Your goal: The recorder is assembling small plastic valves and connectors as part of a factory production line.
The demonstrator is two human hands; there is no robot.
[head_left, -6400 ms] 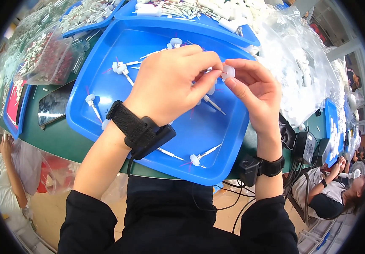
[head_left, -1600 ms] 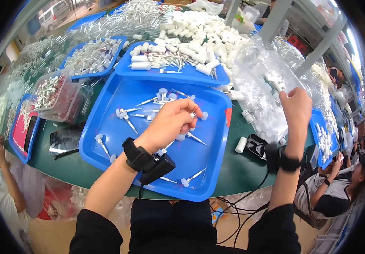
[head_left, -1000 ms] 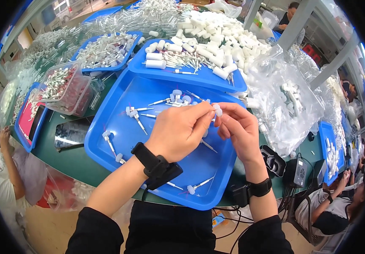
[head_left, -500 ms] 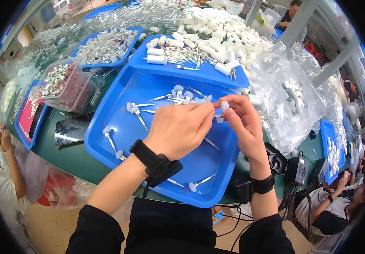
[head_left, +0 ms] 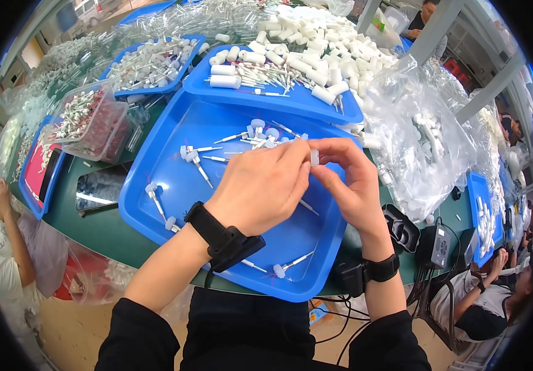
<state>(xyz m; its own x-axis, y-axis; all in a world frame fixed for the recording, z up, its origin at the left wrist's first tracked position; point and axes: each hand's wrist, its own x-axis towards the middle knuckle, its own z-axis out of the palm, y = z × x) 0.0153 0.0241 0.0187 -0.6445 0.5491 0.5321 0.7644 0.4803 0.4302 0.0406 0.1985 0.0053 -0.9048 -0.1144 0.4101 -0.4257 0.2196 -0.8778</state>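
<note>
Over a large blue tray [head_left: 310, 244] my two hands meet at the fingertips. My right hand [head_left: 354, 185] pinches a small whitish plastic cap [head_left: 315, 157] between thumb and forefinger. My left hand [head_left: 263, 182] is closed beside it, its fingertips pressed together; whatever they hold is hidden behind the hand. Thin white rods with frosted round caps and fine reddish wires lie scattered in the tray, among them one rod [head_left: 155, 198] at the left and another rod [head_left: 291, 264] near the front. A cluster of capped pieces [head_left: 257, 131] lies beyond my left hand.
Behind stands a blue tray [head_left: 341, 114] with thin rods and white cylinders. White cylinders [head_left: 347, 55] are heaped beyond, next to a clear plastic bag [head_left: 415, 142]. At left are a clear box [head_left: 96, 148] and a phone [head_left: 102, 188]. A black adapter [head_left: 433, 248] sits right.
Both hands have shifted slightly left. The cap in my right fingers has moved closer to my left fingertips and now stands more upright. The view has shifted a little.
</note>
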